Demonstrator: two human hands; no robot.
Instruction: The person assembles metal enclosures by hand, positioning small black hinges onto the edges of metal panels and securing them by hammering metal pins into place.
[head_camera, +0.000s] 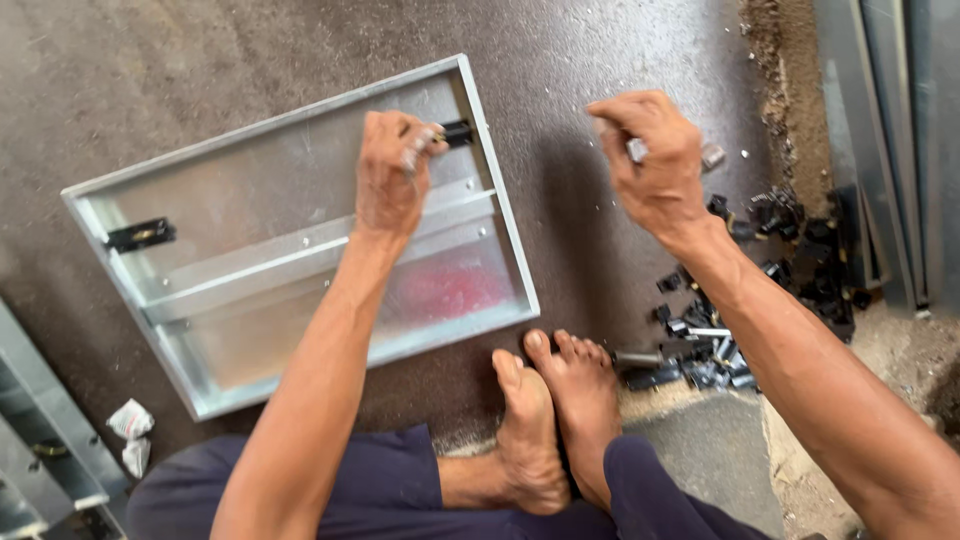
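**Shallow metal tray with black fittings, seen from above**

Item: a shallow galvanised metal tray (240, 300), rectangular, with a raised rim and a flat cross-bar (300, 250) running along its inside. It lay open side up and at a slant on the dark floor (150, 60), just in front of the seated person's bare feet (555, 420).

Fittings: a small black clip (458, 133) sat at the tray's far right wall; a second black clip (140, 235) was fixed at the left wall.

Left hand (392, 175): reached over the tray, fingers curled closed, fingertips pinching at the black clip by the right wall.

Right hand (650, 160): raised above the floor to the right of the tray, apart from it, fingers bent inward around a small pale metal piece (637, 150). The piece was blurred; its kind could not be told.

Surroundings: a loose pile of small black parts (790, 250) lay on the floor to the right, with a few silver ones mixed in. Grey metal sections (890, 150) stood at the right edge. Other metal frames (40, 440) lay at lower left, a crumpled white scrap (130, 425) beside them.
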